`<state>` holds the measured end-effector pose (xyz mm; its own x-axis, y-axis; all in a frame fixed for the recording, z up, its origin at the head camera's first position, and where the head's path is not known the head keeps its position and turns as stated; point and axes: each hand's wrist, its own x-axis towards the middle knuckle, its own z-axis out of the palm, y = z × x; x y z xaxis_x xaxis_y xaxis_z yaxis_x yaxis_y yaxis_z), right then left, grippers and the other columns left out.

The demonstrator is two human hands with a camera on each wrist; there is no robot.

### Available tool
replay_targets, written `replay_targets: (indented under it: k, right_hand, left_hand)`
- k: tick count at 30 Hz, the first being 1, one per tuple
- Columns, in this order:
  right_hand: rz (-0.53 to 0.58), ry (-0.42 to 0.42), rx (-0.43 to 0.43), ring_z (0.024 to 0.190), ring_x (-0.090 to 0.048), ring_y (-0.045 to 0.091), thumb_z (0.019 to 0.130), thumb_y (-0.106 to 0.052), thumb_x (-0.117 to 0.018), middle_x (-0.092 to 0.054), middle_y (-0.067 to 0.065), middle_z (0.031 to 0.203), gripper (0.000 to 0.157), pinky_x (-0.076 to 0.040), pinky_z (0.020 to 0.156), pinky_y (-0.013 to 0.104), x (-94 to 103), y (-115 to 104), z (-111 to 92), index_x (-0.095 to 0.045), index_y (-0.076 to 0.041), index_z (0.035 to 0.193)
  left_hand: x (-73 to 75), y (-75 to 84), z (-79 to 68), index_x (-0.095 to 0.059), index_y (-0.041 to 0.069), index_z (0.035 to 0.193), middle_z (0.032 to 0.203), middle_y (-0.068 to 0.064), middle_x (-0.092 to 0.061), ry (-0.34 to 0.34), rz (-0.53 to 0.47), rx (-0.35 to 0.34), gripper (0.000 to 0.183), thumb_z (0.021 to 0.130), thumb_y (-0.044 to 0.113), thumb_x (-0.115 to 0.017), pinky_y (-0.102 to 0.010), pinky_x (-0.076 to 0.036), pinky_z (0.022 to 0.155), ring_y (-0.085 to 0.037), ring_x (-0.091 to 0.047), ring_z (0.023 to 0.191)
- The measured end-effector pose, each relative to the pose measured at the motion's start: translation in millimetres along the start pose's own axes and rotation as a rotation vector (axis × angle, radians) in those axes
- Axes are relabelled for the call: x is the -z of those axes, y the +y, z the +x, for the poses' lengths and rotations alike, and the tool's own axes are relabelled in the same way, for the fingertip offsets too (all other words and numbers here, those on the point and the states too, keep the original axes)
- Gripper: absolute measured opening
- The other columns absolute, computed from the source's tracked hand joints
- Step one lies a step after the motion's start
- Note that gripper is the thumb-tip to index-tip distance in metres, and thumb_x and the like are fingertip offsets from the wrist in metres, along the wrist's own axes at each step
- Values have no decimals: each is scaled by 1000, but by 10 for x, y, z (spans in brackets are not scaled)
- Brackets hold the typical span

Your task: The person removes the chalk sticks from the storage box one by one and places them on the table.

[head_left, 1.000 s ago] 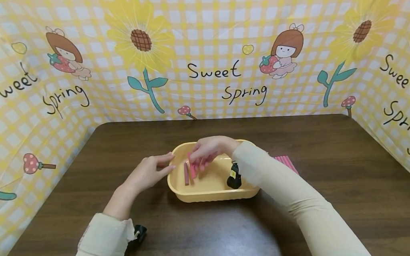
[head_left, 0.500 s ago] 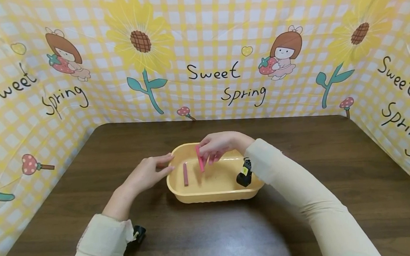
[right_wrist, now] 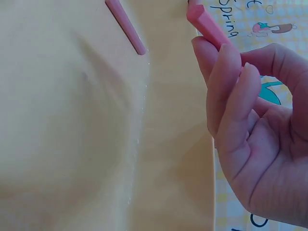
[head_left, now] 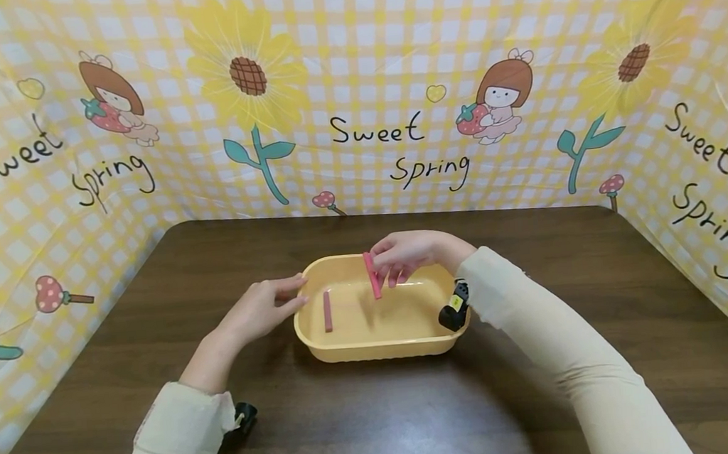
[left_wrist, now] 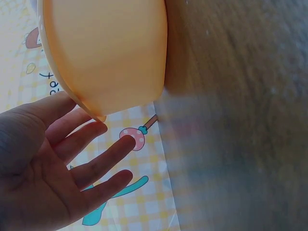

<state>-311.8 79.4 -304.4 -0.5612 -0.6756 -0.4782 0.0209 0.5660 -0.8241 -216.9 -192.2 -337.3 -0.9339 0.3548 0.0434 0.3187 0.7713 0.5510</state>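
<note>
A yellow plastic tub (head_left: 322, 344) (left_wrist: 110, 53) (right_wrist: 72, 144) stands on the dark wooden table (head_left: 600, 294). One pink stick (head_left: 328, 311) (right_wrist: 125, 26) lies flat inside it at the left. My right hand (head_left: 405, 256) (right_wrist: 250, 125) hovers over the tub's far side and pinches a second pink stick (head_left: 372, 276) (right_wrist: 208, 26), which tilts down into the tub. My left hand (head_left: 261, 306) (left_wrist: 62, 163) rests at the tub's left rim with fingers straight, touching the edge.
A yellow checked backdrop (head_left: 353, 92) with sunflowers and "Sweet Spring" lettering walls in the table on three sides. Black wrist cameras (head_left: 455, 309) sit on both sleeves. Bare tabletop lies in front and to the right of the tub.
My right hand has moved right and slightly back across the tub, carrying the pink stick with it. The left hand has stayed at the rim.
</note>
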Motion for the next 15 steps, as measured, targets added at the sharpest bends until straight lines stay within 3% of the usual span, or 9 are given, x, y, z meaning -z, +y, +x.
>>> replay_targets:
  k: [15]
  right_hand:
    - [79,46,46,63,-59,8,97,-14,-42,-64,-1,80,14,-46,56,18,87,186,-241,-50,-6,105]
  left_hand:
    - [3,-12,0,-49,2,134,140,-19,-45,-10,1,9,47,93,22,-58,-48,-46,98,-35,-54,121]
